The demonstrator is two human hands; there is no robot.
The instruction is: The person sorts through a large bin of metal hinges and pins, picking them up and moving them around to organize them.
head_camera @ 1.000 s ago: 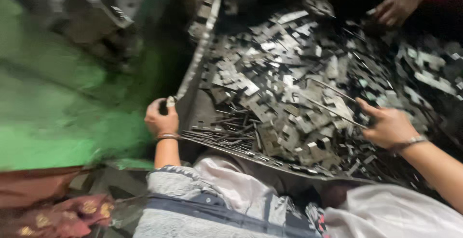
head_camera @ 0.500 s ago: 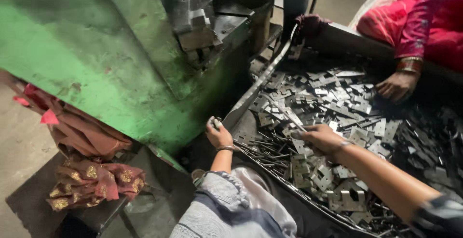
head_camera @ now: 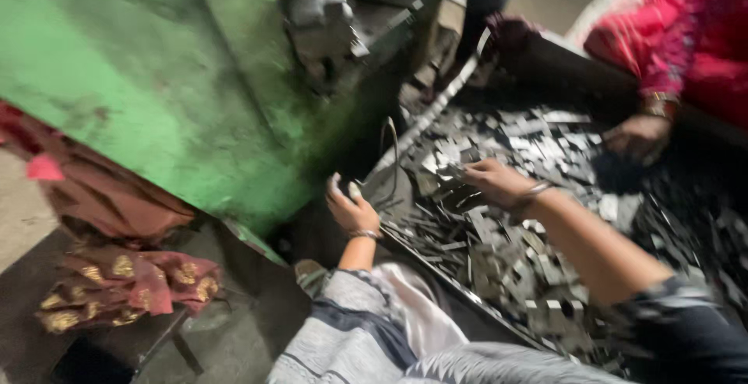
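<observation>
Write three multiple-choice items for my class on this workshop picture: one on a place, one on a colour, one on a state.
1. Where does the person's right hand rest?
A. on the heap of metal pieces
B. on the red cloth
C. on the floor

2. What colour is the big machine body?
A. blue
B. green
C. yellow

3. How is the left hand?
A. flat and spread on the floor
B. deep in the heap
C. curled at the tray's rim

Answers:
1 A, its fingers lie among the grey pieces.
2 B, the painted side is green.
3 C, the fingers bend at the tray's near edge, whether gripping a small thing is unclear.
</observation>
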